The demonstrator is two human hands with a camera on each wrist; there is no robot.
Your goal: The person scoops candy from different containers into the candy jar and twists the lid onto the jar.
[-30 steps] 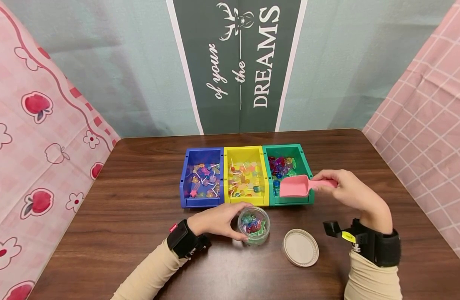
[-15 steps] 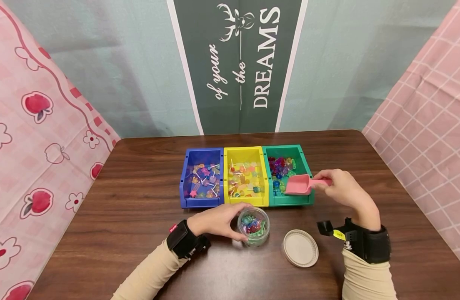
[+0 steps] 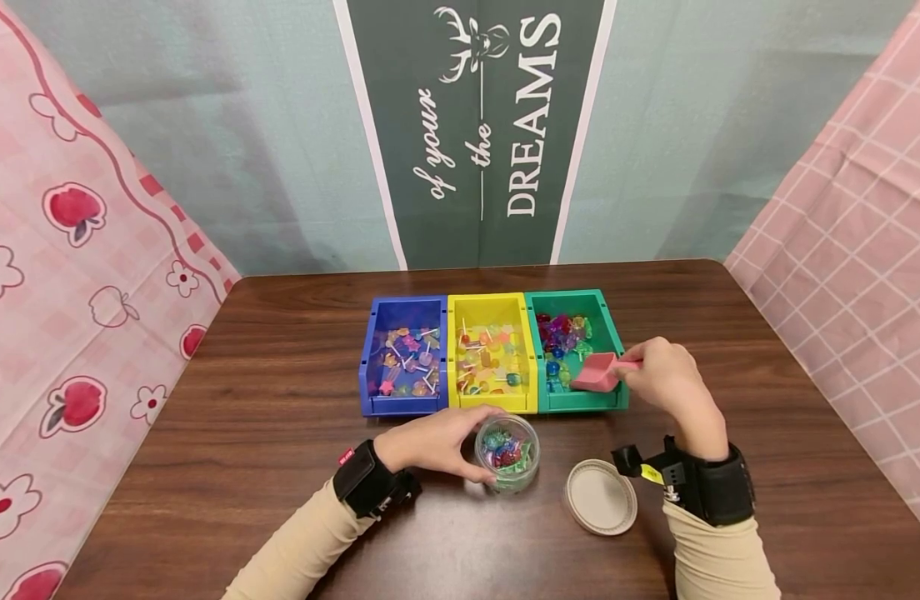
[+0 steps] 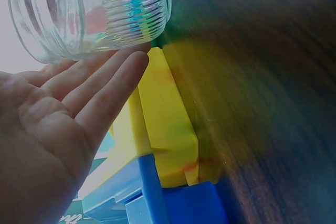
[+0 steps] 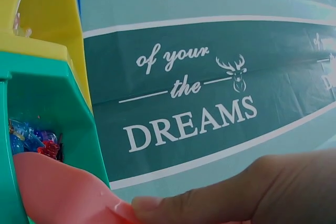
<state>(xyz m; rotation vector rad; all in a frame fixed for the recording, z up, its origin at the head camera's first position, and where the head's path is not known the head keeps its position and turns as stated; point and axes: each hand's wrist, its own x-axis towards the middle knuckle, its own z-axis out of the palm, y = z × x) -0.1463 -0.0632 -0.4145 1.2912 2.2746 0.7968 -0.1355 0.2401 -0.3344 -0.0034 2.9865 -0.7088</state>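
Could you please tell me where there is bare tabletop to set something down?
The table is bare between the blue bin and apple-print cloth, and between the right hand and pink grid cloth. It is crowded before the yellow bin and green bin, where the left hand, jar and lid are.

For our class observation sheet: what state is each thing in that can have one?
Jar: upright, uncovered, part-filled
Lid: off the jar
Scoop: gripped by right hand
Blue bin: open-topped, part-filled
Yellow bin: open-topped, part-filled
Green bin: open-topped, part-filled
Left hand: holding jar
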